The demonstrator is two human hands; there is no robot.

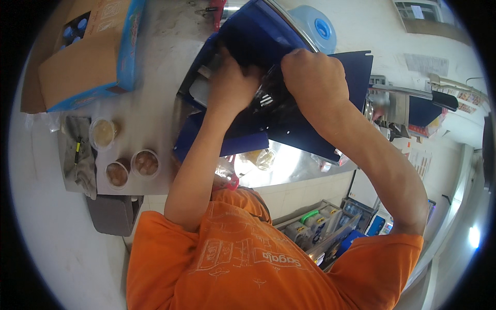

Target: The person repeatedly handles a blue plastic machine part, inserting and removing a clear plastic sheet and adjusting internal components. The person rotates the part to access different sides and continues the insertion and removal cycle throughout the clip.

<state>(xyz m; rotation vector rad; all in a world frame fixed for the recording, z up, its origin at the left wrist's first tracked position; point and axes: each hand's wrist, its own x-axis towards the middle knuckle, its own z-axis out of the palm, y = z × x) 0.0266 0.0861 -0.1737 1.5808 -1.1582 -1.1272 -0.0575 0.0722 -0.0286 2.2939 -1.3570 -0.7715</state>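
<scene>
A dark blue metal housing (261,23) with a bright metal trim stands open in front of me, blue side panels (356,77) spreading out from it. My left hand (230,85) reaches into its dark inside. Motion smears those fingers, and I cannot make out anything in them. Beside that hand, a pale grey part (199,92) sits within the housing. My right hand (314,77) is closed in a fist at the housing's right side, below the metal trim. What it grips is hidden behind the knuckles.
Around the housing stand a cardboard box (77,77) of blue-capped bottles, a large blue water jug (318,28) and several clear cups (144,163). A grey cloth (80,155) lies at the metal table's left end. Below right is a bin (310,227) of parts.
</scene>
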